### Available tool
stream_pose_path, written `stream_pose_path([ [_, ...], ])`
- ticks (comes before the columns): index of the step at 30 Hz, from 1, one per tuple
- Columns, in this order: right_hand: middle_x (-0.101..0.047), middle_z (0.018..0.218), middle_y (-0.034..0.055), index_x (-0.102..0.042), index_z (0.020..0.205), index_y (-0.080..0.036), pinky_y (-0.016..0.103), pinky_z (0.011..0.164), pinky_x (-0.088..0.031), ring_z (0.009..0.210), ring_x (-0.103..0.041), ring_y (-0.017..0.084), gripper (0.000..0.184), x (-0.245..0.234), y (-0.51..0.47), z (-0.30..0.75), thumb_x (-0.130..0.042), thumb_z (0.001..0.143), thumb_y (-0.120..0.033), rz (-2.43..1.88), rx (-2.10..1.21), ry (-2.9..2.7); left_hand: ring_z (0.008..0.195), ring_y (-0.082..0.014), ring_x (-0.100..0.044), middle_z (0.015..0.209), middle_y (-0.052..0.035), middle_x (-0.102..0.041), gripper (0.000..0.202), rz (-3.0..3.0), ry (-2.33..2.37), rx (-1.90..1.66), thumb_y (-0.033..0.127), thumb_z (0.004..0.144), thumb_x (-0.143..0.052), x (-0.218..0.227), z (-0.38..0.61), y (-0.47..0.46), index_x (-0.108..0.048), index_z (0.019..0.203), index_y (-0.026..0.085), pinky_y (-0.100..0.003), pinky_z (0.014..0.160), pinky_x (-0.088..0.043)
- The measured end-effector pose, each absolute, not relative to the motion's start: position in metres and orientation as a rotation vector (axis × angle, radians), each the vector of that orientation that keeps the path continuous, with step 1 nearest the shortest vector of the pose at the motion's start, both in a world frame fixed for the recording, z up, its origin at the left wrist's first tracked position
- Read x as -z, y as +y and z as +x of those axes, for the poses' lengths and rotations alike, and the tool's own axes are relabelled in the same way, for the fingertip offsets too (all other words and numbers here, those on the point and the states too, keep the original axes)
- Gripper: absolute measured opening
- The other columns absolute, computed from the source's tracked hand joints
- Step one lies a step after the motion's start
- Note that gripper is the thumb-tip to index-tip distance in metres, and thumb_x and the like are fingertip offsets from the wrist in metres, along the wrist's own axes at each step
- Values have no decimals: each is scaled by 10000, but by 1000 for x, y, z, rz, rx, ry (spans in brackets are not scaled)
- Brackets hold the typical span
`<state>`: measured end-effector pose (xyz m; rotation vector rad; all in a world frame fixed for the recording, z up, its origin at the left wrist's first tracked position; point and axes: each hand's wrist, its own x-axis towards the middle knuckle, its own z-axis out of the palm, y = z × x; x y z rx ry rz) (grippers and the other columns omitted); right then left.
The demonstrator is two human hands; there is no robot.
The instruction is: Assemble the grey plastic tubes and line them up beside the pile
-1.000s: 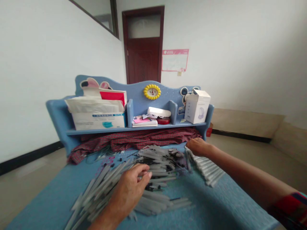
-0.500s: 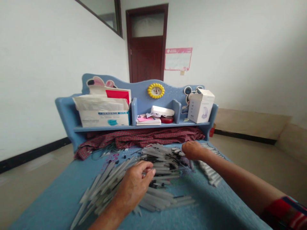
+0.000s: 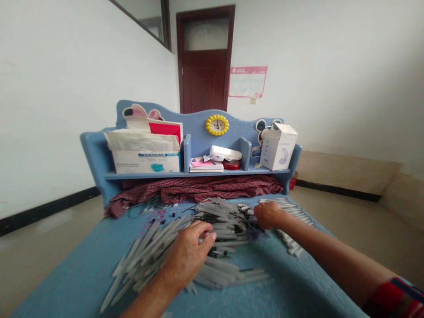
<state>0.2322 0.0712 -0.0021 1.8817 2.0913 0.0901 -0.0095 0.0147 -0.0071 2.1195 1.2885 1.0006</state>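
Note:
A big loose pile of grey-white pen barrels (image 3: 155,251) covers the middle of the blue desk (image 3: 291,287). My left hand (image 3: 188,254) lies on top of this pile, fingers curled down onto the pens. My right hand (image 3: 268,214) rests at the pile's right edge, fingers bent into the pens; what it grips is hidden. Just right of it, a neat row of aligned pens (image 3: 291,225) runs along the desk edge.
A red checked cloth (image 3: 198,190) lies under the blue shelf (image 3: 198,174). On the shelf stand a mask box (image 3: 145,154), papers with a red tin (image 3: 230,165), and a white carton (image 3: 277,146). A brown door (image 3: 204,66) is behind.
My right hand has pulled back left from the aligned row onto the loose pile's edge. My left hand has stayed on the pile, shifting slightly. The head view has moved a little.

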Motion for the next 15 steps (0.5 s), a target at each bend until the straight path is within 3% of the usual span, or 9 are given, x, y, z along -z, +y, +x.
stream_pose_path([
  [3, -658, 1015, 198, -647, 1025, -123, 344, 760, -492, 957, -625, 268, 349, 2, 70, 233, -603, 683, -177, 1921, -26, 2064, 764, -188, -627, 805, -47, -659, 205, 2140, 1299, -986, 294, 758, -498, 5, -8, 14, -654, 796, 167, -275, 713, -468],
  [8, -707, 800, 155, -667, 936, -100, 297, 667, -512, 769, -677, 228, 276, 5, 68, 235, -580, 679, -156, 1982, 106, 2033, 766, -188, -615, 790, -50, -652, 206, 2165, 1312, -962, 281, 755, -482, 1, -7, 11, -657, 776, 174, -272, 707, -454],
  [15, -683, 593, 123, -683, 687, -76, 244, 510, -500, 505, -650, 179, 183, 7, 63, 234, -526, 707, -168, 2065, 294, 1976, 767, -184, -599, 796, -51, -651, 193, 2182, 1315, -963, 282, 751, -482, -1, -5, 9, -647, 748, 183, -270, 727, -438],
])
